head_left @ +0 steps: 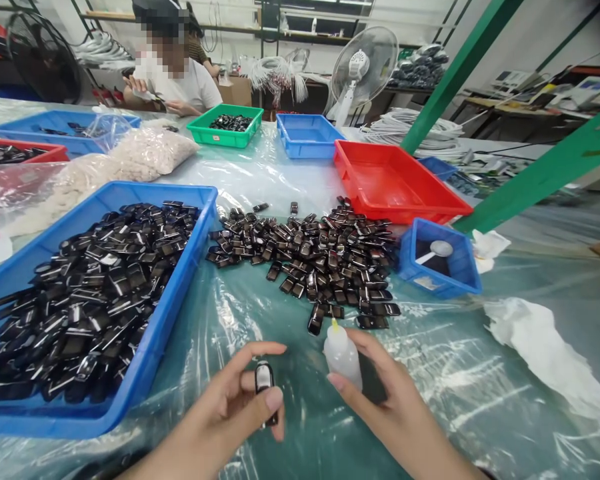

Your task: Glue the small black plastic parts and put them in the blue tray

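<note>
Between the thumb and fingers of my left hand (240,393) is a small glossy black plastic case (264,377) with a pale window at its upper end. My left index finger stretches out above it. My right hand (385,380) is closed around a white squeeze bottle (342,357), which stands tilted with its yellowish nozzle up. Just beyond both hands lies a loose heap of similar black cases (305,247). At the left, a large blue tray (167,340) holds many more of them.
A small blue bin (440,285) with a white scoop (436,251) stands right of the heap. Behind are a red tray (410,207), a blue tray (307,150) and a green tray (230,138). Crumpled white paper (545,353) lies right. A green post (545,173) slants nearby. Another person (180,87) sits opposite.
</note>
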A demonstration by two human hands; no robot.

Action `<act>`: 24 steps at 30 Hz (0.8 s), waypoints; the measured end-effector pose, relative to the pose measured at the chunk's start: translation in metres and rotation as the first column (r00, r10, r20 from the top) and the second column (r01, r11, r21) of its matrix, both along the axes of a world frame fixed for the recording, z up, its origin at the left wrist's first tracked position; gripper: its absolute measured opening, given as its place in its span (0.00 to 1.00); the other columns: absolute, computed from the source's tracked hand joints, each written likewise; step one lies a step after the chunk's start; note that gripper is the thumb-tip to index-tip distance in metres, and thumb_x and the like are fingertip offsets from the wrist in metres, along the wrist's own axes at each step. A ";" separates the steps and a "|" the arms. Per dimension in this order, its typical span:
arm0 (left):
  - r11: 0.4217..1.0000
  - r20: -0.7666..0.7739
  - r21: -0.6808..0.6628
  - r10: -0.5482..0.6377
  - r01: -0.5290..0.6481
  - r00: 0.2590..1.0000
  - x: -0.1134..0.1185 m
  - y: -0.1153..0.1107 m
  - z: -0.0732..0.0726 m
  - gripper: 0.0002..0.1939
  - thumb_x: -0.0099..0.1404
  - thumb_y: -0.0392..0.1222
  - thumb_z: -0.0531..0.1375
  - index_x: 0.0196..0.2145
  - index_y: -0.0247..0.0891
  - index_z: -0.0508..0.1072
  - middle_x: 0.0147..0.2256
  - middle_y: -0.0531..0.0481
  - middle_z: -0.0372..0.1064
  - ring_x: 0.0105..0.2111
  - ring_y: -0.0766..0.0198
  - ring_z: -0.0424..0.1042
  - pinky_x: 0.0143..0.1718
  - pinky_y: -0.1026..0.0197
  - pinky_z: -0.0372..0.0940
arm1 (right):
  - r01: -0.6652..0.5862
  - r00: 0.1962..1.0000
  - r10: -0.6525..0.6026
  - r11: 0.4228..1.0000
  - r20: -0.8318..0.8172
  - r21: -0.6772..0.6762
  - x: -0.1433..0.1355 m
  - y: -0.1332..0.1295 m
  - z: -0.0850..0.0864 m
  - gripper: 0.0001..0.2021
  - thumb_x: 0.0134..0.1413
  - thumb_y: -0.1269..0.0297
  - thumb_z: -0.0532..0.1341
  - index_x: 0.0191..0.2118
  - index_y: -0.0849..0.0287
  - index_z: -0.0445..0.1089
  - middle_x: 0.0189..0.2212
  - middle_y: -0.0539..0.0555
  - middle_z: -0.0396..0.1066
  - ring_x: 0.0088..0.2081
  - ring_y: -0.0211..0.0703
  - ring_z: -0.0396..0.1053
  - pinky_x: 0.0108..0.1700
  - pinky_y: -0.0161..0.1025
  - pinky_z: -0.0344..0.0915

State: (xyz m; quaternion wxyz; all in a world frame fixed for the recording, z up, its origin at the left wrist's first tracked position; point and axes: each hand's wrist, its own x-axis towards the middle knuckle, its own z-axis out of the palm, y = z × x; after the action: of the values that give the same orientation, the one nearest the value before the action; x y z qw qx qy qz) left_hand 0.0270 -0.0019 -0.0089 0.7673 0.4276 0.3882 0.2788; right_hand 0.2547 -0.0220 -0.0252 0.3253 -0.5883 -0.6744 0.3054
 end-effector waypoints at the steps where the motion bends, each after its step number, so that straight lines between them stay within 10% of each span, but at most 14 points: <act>1: 1.000 0.023 0.004 -0.008 0.008 1.000 0.000 0.000 0.000 0.18 0.66 0.52 0.59 0.49 0.41 0.65 0.30 0.52 0.74 0.32 0.63 0.71 0.39 0.60 0.63 | -0.002 1.000 0.002 1.000 0.007 0.007 0.000 0.000 0.000 0.14 0.60 0.59 0.58 0.51 0.47 0.60 0.43 0.53 0.72 0.42 0.48 0.73 0.35 0.40 0.73; 10: 0.952 -0.386 0.269 -0.033 0.146 0.922 -0.004 -0.005 -0.001 0.23 0.72 0.55 0.43 0.27 0.41 0.64 0.25 0.55 0.55 0.28 0.63 0.58 0.33 0.62 0.56 | 0.011 0.998 -0.015 0.997 -0.060 -0.073 0.003 -0.006 -0.001 0.16 0.62 0.57 0.55 0.55 0.45 0.60 0.49 0.55 0.71 0.47 0.51 0.72 0.29 0.37 0.73; 17: 0.870 -0.551 0.401 -0.022 0.288 0.834 -0.003 -0.002 -0.004 0.26 0.69 0.48 0.49 0.17 0.41 0.41 0.17 0.61 0.34 0.18 0.68 0.39 0.19 0.62 0.39 | -0.021 0.997 0.016 0.998 -0.077 -0.066 0.004 -0.010 0.002 0.18 0.61 0.59 0.57 0.56 0.40 0.61 0.51 0.53 0.69 0.46 0.50 0.73 0.34 0.37 0.75; 24: 0.889 -0.595 0.392 0.049 0.237 0.802 -0.009 -0.009 0.005 0.19 0.69 0.56 0.46 0.30 0.43 0.65 0.24 0.53 0.60 0.25 0.62 0.62 0.24 0.63 0.55 | 0.005 0.977 -0.007 1.000 -0.211 -0.010 0.003 -0.013 0.007 0.18 0.56 0.62 0.61 0.52 0.42 0.61 0.39 0.51 0.75 0.32 0.44 0.75 0.28 0.36 0.74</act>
State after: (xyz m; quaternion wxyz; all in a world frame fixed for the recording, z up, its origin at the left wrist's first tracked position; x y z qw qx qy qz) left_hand 0.0184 -0.0113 -0.0036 0.5020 0.6767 0.5096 0.1742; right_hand 0.2579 -0.0345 -0.0178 0.3932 -0.5561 -0.6328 0.3683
